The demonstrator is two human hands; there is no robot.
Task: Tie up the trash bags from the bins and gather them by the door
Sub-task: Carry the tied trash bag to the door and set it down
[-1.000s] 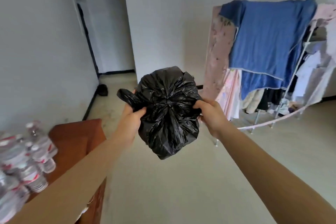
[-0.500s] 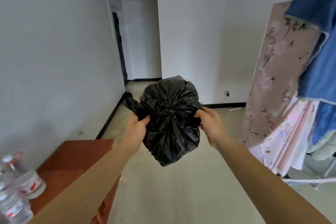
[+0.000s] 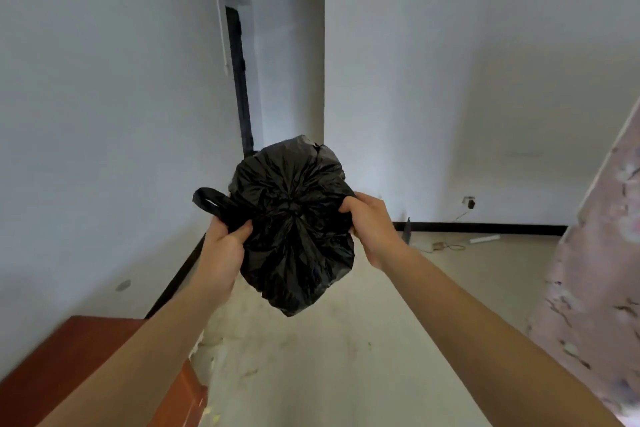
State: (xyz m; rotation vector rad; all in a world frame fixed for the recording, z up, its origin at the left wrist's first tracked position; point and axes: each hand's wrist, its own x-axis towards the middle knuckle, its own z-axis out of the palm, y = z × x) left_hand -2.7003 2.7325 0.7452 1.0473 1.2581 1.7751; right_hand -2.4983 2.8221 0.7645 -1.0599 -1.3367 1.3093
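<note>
Two hands are raised at mid-frame in the head view, and a black bag [image 3: 294,229] is held between them above the floor [image 3: 346,357]. The left hand [image 3: 221,253], at 9 o'clock of the bag, is clenched on a loop handle [image 3: 211,201] that sticks out toward 10 o'clock. The right hand [image 3: 370,225], at 3 o'clock, has its fingers [image 3: 346,206] pinched into the gathered plastic. The bag's mouth is bunched at its centre. A red-brown tabletop [image 3: 69,364] is seen at 8 o'clock, a dark doorway [image 3: 239,80] at 11 o'clock, and a floral cloth [image 3: 595,288] at 4 o'clock.
</note>
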